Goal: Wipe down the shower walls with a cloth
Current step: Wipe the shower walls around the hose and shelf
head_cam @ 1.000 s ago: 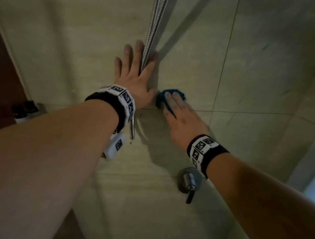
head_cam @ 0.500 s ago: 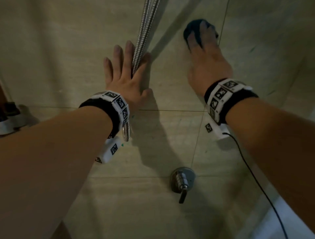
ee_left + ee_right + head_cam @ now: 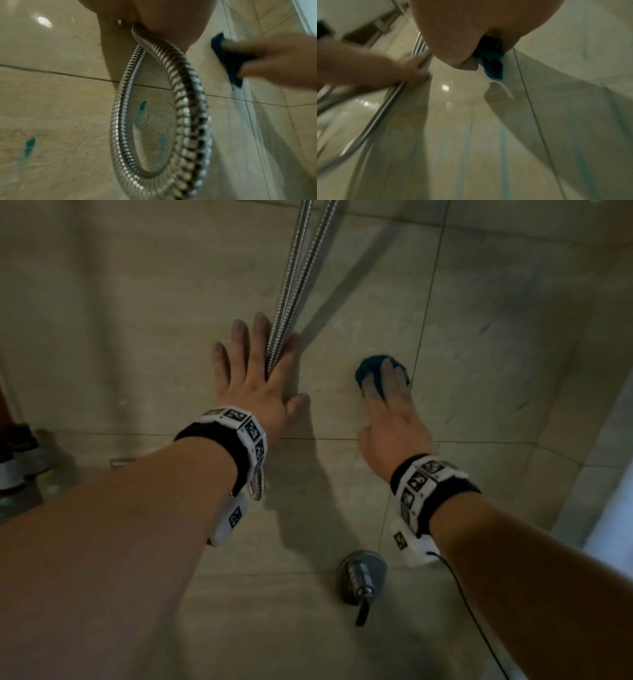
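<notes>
The beige tiled shower wall [image 3: 496, 320] fills the head view. My right hand [image 3: 390, 412] presses a dark blue cloth [image 3: 368, 368] flat against it with straight fingers, just left of a vertical grout line. The cloth [image 3: 221, 54] also shows under those fingers in the left wrist view, and bunched below the palm as cloth [image 3: 493, 65] in the right wrist view. My left hand [image 3: 253, 385] lies flat and spread on the wall. The metal shower hose [image 3: 291, 292] runs between its index and middle fingers and loops below the wrist as hose [image 3: 188, 108].
A chrome mixer valve with a lever [image 3: 361, 580] juts from the wall below my hands. Bottles [image 3: 17, 460] stand on a ledge at far left. A black cable [image 3: 479, 621] hangs from my right wrist. Blue smears [image 3: 142, 105] mark the tiles.
My right hand swept the cloth from beside my left thumb up and to the right, then back down to mid-height. The left hand stayed pressed on the wall.
</notes>
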Available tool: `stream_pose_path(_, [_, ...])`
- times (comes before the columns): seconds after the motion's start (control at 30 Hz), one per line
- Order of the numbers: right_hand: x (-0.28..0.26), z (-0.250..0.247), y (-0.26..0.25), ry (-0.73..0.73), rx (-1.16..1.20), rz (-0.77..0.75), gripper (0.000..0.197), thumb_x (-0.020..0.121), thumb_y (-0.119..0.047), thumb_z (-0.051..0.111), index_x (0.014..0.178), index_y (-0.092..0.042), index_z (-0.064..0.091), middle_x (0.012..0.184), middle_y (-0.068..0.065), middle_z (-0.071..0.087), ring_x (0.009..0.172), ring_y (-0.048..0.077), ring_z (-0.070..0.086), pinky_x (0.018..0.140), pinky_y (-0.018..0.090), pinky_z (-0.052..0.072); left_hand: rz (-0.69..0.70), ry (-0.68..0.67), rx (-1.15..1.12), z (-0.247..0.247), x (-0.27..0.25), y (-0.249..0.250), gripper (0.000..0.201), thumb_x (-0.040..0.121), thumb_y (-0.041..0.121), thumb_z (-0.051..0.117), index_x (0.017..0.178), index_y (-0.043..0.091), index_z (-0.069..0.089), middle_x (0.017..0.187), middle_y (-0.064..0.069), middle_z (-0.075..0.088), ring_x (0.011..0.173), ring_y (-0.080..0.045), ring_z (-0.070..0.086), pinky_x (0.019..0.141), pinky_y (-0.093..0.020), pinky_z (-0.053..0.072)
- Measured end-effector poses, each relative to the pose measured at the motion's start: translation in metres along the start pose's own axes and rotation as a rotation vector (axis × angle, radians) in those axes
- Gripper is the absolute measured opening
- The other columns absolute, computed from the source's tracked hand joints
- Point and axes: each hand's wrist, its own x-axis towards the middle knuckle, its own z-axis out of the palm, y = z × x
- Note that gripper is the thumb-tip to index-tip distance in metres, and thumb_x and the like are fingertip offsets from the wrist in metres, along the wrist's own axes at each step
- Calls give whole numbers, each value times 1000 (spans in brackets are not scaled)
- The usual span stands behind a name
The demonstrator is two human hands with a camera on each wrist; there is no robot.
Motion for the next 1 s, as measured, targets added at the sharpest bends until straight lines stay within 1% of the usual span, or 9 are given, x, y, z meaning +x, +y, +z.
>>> stream_pose_path(0.17, [114, -87, 18, 203, 34, 133, 67, 101, -14, 39, 163, -10, 15, 170, 20, 0, 157, 37, 5, 128, 43, 11, -11, -8, -5, 3, 3, -1, 85, 98, 76, 29, 163, 39, -10, 170, -12, -28, 155, -42, -24, 123, -66, -11])
stream_pose_path(0.27, [138, -99, 22, 256, -3, 141, 66, 100, -9, 39, 162, -9, 17, 169, 23, 5, 156, 38, 10, 128, 43, 15, -7, 2, 0, 2, 2, -2, 84, 98, 77, 28, 164, 39, -8, 170, -12, -28, 155, -43, -24, 123, -66, -11])
stream_pose_path(0.47, [70, -37, 17, 258, 40, 69, 68, 98, 3, 40, 162, -9, 21, 170, 21, 5, 156, 37, 10, 126, 45, 24, -14, -41, 24, -1, 1, 2, 90, 96, 80, 27, 165, 35, -8, 168, -12, -33, 154, -43, -28, 123, -67, -12])
stream_pose_path(0.6, [14, -7, 8, 22, 54, 109, 79, 94, 10, 41, 163, -16, 16, 172, 11, -3, 158, 29, 2, 127, 40, 22, -45, -113, 4, -7, 0, 7, 98, 91, 86, 29, 164, 34, -11, 163, -11, -42, 151, -43, -35, 121, -64, -19])
stream_pose_path(0.7, [6, -31, 8, -108, 175, 164, 75, 95, 10, 42, 162, -22, 26, 172, 5, 10, 155, 26, 23, 122, 34, 30, -62, -219, 2, -20, 1, 13, 105, 90, 81, 44, 162, 34, -17, 158, -10, -49, 148, -43, -39, 119, -62, -23])
stream_pose_path(0.8, [-8, -65, 7, -112, 472, 356, 53, 105, -6, 38, 152, -29, 47, 146, 2, 57, 117, 23, 63, 93, 28, 50, -106, -276, -75, -37, -7, 26, 101, 89, 58, 62, 162, 40, -5, 163, -9, -41, 152, -44, -32, 123, -63, -16])
stream_pose_path(0.9, [-46, -84, 9, -7, 752, 498, 43, 106, -12, 39, 136, -29, 65, 112, -5, 69, 86, 11, 68, 74, 18, 56, -124, -321, -140, -49, -29, 45, 94, 90, 49, 62, 161, 45, -1, 165, -11, -39, 153, -44, -29, 124, -61, -13])
stream_pose_path(0.93, [-60, -87, 12, 0, 800, 528, 42, 105, -11, 41, 130, -30, 69, 108, -5, 70, 84, 13, 69, 75, 23, 61, -116, -323, -170, -51, -39, 53, 97, 90, 49, 63, 161, 45, -2, 165, -11, -38, 153, -44, -28, 125, -60, -11])
stream_pose_path(1.0, [-88, -89, 18, -1, 897, 617, 42, 102, -8, 45, 117, -34, 74, 99, -2, 75, 87, 29, 73, 80, 47, 63, -107, -326, -234, -52, -60, 67, 105, 89, 47, 66, 160, 46, -10, 165, -11, -37, 155, -44, -23, 127, -59, -6])
